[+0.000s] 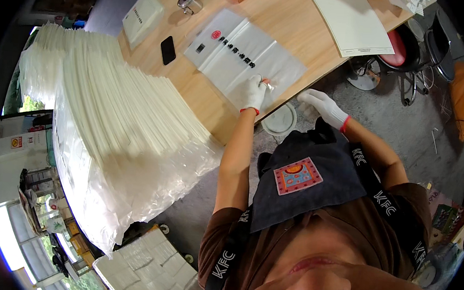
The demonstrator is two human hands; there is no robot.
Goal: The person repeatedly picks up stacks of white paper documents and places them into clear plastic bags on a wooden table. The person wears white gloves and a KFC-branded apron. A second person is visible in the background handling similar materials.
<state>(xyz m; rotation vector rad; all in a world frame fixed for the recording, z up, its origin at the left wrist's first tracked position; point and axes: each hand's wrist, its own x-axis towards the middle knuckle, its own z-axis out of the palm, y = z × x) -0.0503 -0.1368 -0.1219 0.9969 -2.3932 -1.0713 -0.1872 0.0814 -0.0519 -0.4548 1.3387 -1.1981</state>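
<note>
Head view: person stands at a wooden table (301,28), both hands in white gloves.
Left hand (255,92): fingers pinched on the near corner of a clear plastic bag (247,56), pressing it flat.
Bag: lies spread on the table edge, printed side up, likely for easy reach.
Right hand (322,106): off the table, fingers loose, grasping nothing.
Stack of bags (120,114): piled at left.
Phone (168,50): beside the bag.

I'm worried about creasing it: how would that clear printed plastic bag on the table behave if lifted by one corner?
The clear plastic bag lies flat and thin on the wooden table, so it would probably droop, not stay stiff. It looks very light and may slide easily on the smooth wood. The left hand pinches its near edge, which seems to bend readily, so creasing looks likely.
</note>
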